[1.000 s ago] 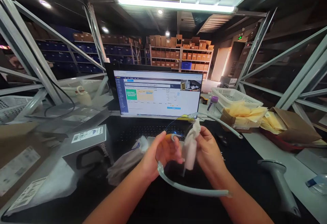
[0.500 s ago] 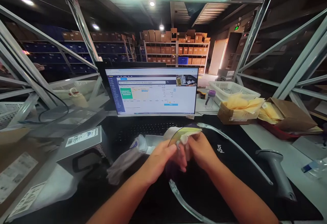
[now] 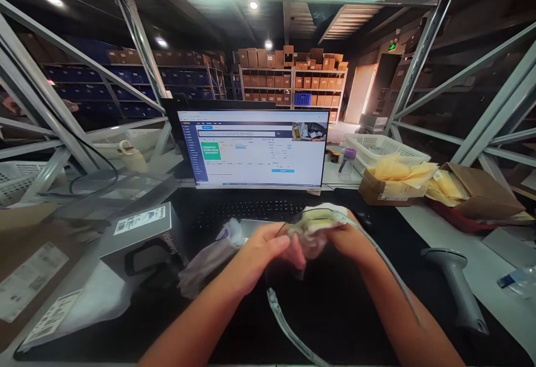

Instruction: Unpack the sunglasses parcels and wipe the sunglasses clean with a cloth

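Both hands meet over the black desk mat in front of the keyboard (image 3: pixel 247 211). My left hand (image 3: pixel 268 252) pinches the front of a pair of glasses (image 3: pixel 318 223) with pale translucent temple arms. My right hand (image 3: pixel 349 238) presses a small whitish cloth (image 3: pixel 312 241) against the lens. One temple arm (image 3: pixel 288 328) points down toward me, the other (image 3: pixel 389 269) runs along my right forearm. The lens looks yellowish under the light.
A lit monitor (image 3: pixel 253 148) stands behind the keyboard. A crumpled plastic bag (image 3: pixel 209 255) and a grey boxed item (image 3: pixel 142 233) lie left. A barcode scanner (image 3: pixel 456 286) lies right, with cardboard boxes of yellow packets (image 3: pixel 402 180) and a white basket (image 3: pixel 383 146) behind.
The hands dropped lower and came together; the cloth, held up loose before, is now bunched against the lens. The temple arm that crossed below the wrists has swung to point toward me.
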